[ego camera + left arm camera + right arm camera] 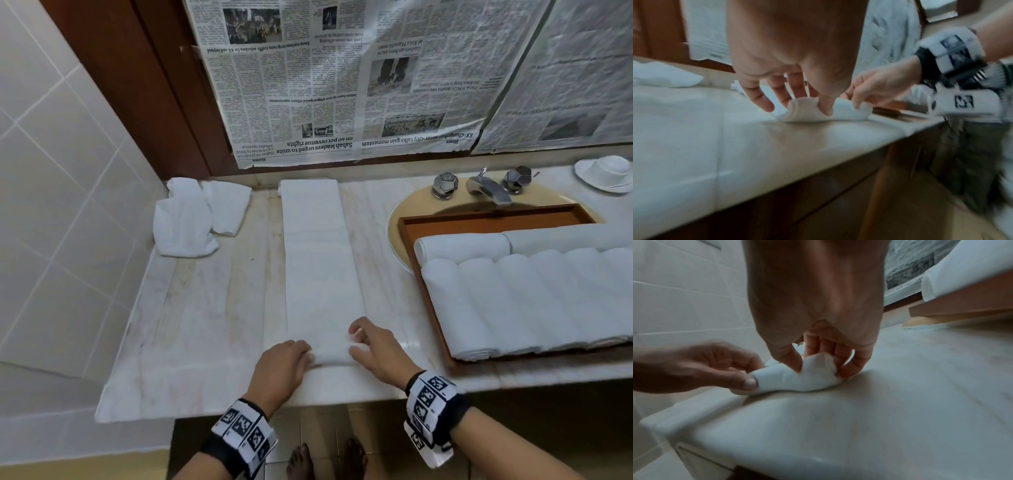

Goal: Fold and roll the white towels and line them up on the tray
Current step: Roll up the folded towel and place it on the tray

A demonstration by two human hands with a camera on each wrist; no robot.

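Note:
A white towel (317, 253), folded into a long narrow strip, lies on the marble counter (212, 329) and runs from the back wall to the front edge. Its near end is curled into a small roll (330, 354) (818, 112) (797, 378). My left hand (284, 363) (797, 97) pinches the roll's left end with thumb and fingers. My right hand (373, 349) (822, 356) grips the right end, fingers curled over it. A wooden tray (428, 298) at the right holds several rolled white towels (534, 301) in a row, with two more lying across behind them.
Two loose white towels (191, 219) lie crumpled at the back left of the counter. The tray sits over a sink (397, 219) with a chrome tap (486, 186). A white dish (606, 173) stands at the back right. Newspaper (342, 75) covers the wall behind.

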